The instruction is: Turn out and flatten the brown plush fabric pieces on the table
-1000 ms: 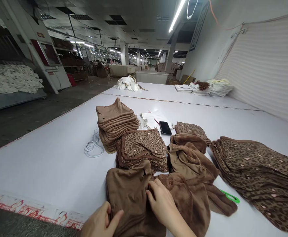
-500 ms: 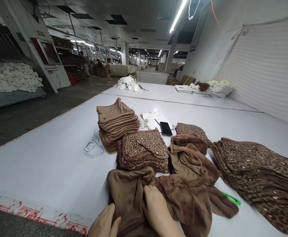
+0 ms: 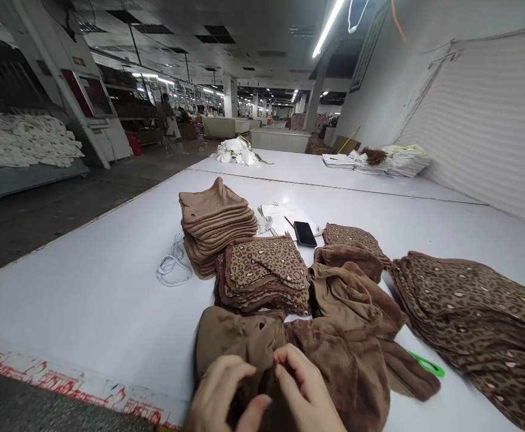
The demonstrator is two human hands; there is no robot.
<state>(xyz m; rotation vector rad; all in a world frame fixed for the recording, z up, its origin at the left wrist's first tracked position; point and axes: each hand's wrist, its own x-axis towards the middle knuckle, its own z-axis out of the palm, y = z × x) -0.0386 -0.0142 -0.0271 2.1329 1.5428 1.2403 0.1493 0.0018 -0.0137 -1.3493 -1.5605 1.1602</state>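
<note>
A plain brown fleece piece (image 3: 235,339) lies bunched at the near edge of the white table (image 3: 86,300). My left hand (image 3: 219,393) and my right hand (image 3: 305,390) both pinch its cloth at the bottom of the view, fingers curled into the folds. A darker plush brown piece (image 3: 338,366) lies against it on the right. Just beyond sit a stack of leopard-print pieces (image 3: 264,273) and a taller stack of plain tan pieces (image 3: 215,225).
A large leopard-print pile (image 3: 473,312) fills the right side, with green scissors (image 3: 426,363) at its near edge. A black phone (image 3: 305,233) lies on papers (image 3: 282,213). White cord (image 3: 172,264) lies left of the stacks. A person (image 3: 168,114) stands far off at the left.
Both hands have drawn together and lifted, gathering the brown fleece piece into a bunch. The view has shifted slightly to the left.
</note>
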